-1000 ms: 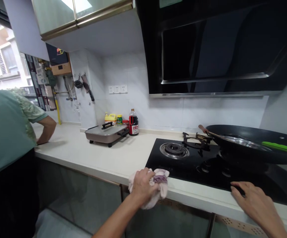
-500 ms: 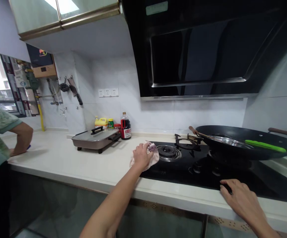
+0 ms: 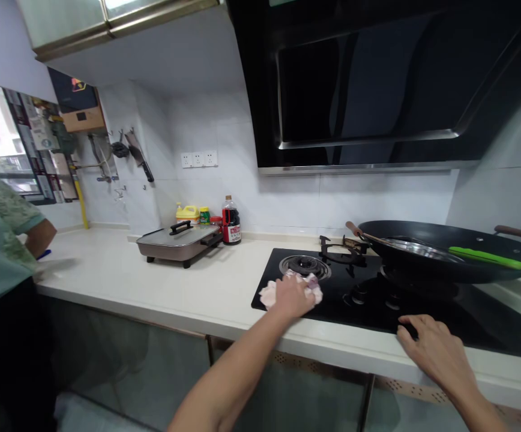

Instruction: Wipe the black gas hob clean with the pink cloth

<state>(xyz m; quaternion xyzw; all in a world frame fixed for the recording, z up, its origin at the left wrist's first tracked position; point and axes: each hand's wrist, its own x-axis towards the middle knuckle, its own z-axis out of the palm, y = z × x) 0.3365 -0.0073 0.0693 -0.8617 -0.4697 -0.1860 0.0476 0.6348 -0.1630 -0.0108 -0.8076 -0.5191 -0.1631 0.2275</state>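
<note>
My left hand (image 3: 293, 297) is closed on a pale pink and purple cloth (image 3: 269, 294), pressed to the front left of the black glass hob (image 3: 328, 310). Just behind the cloth lies the left burner (image 3: 304, 264), without its pan support. The pan support (image 3: 342, 252) rests behind it, near the wall. My right hand (image 3: 438, 348) lies at the hob's front edge, thumb and fingers apart, with nothing visible in it; its fingertips touch the glass or the counter rim.
A large wok (image 3: 413, 261) with a green-handled utensil (image 3: 487, 257) covers the hob's right side. On the left counter (image 3: 107, 264) stand a lidded electric pan (image 3: 174, 242) and a dark sauce bottle (image 3: 231, 223). Another person (image 3: 2, 240) stands at far left. A range hood (image 3: 359, 90) hangs above.
My left hand has slid the cloth to the right, from the hob's left edge to in front of the left burner. The right hand stays almost in place. The view has shifted slightly.
</note>
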